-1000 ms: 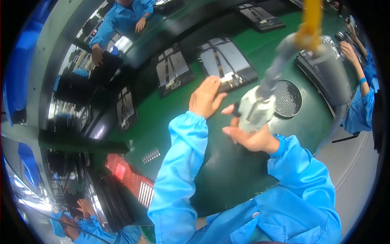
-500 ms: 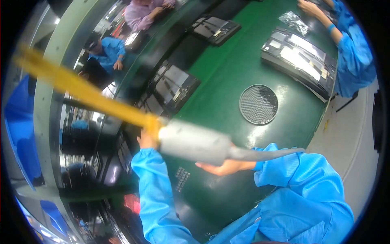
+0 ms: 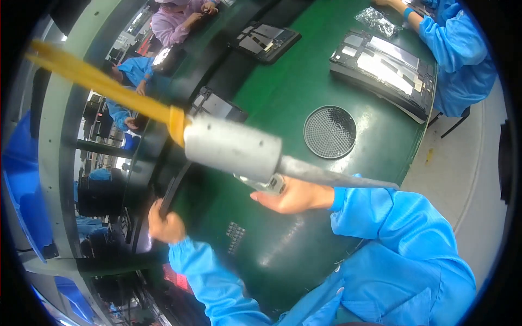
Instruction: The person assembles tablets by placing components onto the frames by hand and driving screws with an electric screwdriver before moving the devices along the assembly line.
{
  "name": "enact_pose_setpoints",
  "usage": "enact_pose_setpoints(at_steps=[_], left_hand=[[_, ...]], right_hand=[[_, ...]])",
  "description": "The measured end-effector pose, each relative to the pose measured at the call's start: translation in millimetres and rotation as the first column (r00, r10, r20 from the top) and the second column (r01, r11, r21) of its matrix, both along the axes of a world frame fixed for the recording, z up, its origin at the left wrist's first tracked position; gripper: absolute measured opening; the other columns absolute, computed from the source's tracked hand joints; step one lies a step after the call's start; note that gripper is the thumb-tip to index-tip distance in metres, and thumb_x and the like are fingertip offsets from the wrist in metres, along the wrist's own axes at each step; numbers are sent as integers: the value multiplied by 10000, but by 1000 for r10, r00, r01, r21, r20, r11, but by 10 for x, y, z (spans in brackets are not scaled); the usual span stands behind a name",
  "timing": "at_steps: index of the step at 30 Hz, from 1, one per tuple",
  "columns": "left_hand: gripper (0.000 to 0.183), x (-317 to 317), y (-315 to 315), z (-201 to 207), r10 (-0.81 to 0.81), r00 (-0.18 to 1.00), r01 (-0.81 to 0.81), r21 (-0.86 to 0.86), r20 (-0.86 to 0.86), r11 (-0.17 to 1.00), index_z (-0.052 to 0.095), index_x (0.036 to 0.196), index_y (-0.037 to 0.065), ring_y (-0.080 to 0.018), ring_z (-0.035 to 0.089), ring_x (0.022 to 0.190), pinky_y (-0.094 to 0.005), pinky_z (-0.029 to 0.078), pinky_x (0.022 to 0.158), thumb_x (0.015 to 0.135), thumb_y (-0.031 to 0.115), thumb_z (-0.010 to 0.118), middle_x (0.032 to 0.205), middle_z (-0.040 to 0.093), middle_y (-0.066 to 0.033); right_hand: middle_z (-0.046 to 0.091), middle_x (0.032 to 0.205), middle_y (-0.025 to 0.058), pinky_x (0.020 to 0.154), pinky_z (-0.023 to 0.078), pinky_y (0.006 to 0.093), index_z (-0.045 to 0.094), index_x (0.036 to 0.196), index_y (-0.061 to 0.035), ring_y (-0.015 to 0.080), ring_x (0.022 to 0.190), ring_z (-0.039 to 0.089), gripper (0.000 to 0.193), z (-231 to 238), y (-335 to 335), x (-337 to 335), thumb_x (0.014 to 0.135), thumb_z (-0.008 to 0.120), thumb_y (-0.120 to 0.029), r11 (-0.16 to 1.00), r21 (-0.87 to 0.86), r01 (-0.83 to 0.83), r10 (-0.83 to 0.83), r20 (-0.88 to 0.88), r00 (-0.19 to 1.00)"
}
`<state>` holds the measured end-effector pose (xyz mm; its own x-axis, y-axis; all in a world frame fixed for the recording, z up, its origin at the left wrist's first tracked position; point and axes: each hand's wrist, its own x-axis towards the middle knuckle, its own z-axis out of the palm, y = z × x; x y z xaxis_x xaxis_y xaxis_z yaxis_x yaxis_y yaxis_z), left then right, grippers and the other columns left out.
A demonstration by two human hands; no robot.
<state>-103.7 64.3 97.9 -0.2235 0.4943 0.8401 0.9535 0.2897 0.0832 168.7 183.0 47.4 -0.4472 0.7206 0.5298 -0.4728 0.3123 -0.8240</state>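
My left hand (image 3: 167, 223) is closed on the edge of a thin dark panel (image 3: 176, 187) beside the conveyor at the left. My right hand (image 3: 296, 195) is closed around a shiny silver-grey object (image 3: 266, 185), its kind hidden behind a hanging grey cylinder (image 3: 234, 146). The cylinder hangs close to the camera from a yellow strap (image 3: 109, 84), and a grey cable (image 3: 337, 175) runs from its other end over my right wrist. Small parts in rows (image 3: 235, 237) lie on the green table (image 3: 283, 239) between my forearms.
A round grey dimpled tray (image 3: 330, 132) holding tiny dark pieces sits mid-table. Beyond it are a stack of opened tablet-like devices (image 3: 380, 70) and a clear plastic bag (image 3: 377, 22). Another device (image 3: 265, 41) lies on the dark conveyor. A co-worker's blue sleeve (image 3: 457, 43) is at far right.
My left hand has moved left and nearer, now showing clear of the cylinder with the dark panel's edge. The silver-grey object in my right hand has come into view. The whole view has shifted.
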Motion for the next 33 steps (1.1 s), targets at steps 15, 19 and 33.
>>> enact_pose_setpoints(at_steps=[15,19,33], left_hand=[[617,2007,-904,-606,-390,696,704,-469,602,533,541,1145,-23,-346,458,1201,-578,204,1028,613,162,792,1206,544,-185],[613,2004,-832,-718,-424,655,745,-443,626,498,544,1152,-30,-353,422,1231,-577,173,1038,617,141,789,1244,513,-195],[472,2055,-461,-783,-401,686,571,-107,608,814,515,1171,-72,-353,441,1212,-448,293,1034,719,-42,649,1250,495,-228]], right_hand=[[584,617,18,434,416,224,590,1013,16,77,465,524,298,155,710,472,725,657,-21,974,-124,190,-167,176,970],[578,637,16,471,418,219,594,1017,15,64,504,523,310,84,675,410,715,661,-9,981,-55,184,-164,264,951],[511,538,7,411,359,217,541,1078,58,80,432,472,390,250,494,458,718,680,2,990,-85,109,-93,174,980]])
